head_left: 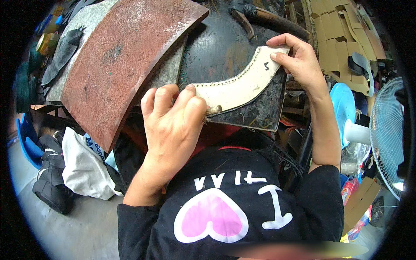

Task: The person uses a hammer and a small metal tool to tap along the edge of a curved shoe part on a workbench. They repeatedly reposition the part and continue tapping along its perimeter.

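Note:
A curved, cream-white flat piece point(242, 84) is held over the dark worktable point(216, 47). Small holes or stitches run in a row along its inner curve, a dark edge shows beneath its outer curve, and a round stud sits near its left end. My left hand point(173, 119) is closed on that left end, fingers bent, with the fingertips partly hidden. At the upper right end, my right hand point(301, 60) pinches the piece between thumb and fingers.
A large reddish-brown slab point(117, 52) lies on the table's left, over a grey sheet. A wooden-handled hammer-like tool point(277, 22) rests at the back. Flattened cardboard point(338, 43) and a blue fan point(390, 134) stand at the right. White cloth point(82, 167) hangs lower left.

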`<state>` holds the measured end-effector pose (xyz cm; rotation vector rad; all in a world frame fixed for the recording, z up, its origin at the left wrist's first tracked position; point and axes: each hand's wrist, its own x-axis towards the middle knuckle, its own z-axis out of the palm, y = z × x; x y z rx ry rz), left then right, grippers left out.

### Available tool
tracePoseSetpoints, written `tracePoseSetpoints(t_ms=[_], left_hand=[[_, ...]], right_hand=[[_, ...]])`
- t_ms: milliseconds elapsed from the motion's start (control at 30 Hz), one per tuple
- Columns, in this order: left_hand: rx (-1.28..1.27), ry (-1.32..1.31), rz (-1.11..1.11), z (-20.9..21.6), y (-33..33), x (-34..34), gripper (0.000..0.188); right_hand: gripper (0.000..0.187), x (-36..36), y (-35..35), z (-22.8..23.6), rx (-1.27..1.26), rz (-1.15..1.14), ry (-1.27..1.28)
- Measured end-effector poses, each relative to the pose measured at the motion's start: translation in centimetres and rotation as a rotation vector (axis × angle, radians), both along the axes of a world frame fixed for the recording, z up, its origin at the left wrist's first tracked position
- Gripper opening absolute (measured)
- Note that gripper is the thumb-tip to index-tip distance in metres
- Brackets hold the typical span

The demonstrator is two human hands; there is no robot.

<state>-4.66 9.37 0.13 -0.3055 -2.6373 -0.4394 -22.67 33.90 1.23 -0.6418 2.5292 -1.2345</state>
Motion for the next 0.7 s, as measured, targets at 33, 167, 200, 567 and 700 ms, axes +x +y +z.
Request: tracePoseSetpoints(t_ms=[33, 167, 200, 567, 700], left_hand=[[-0.016, 0.014, -0.007, -0.2, 0.0, -0.1, 0.012], [-0.072, -0.003, -0.039, -0.5, 0.3, -0.2, 0.007], [-0.061, -0.010, -0.033, -0.5, 0.4, -0.2, 0.007], [-0.093, -0.010, 0.008, -0.6, 0.8, 0.0, 0.006], [-0.100, -0.010, 0.011, -0.6, 0.9, 0.1, 0.007]], right_hand=[[0.025, 0.1, -0.1, 0.0, 0.021, 0.010, 0.061], [0.025, 1.3, -0.3, 0.3, 0.264, 0.009, 0.480], [0.025, 1.8, -0.5, 0.3, 0.332, -0.009, 0.656], [0.031, 5.6, -0.8, -0.4, 0.151, 0.478, 0.820], [0.042, 5.8, -0.7, -0.3, 0.208, 0.480, 0.818]])
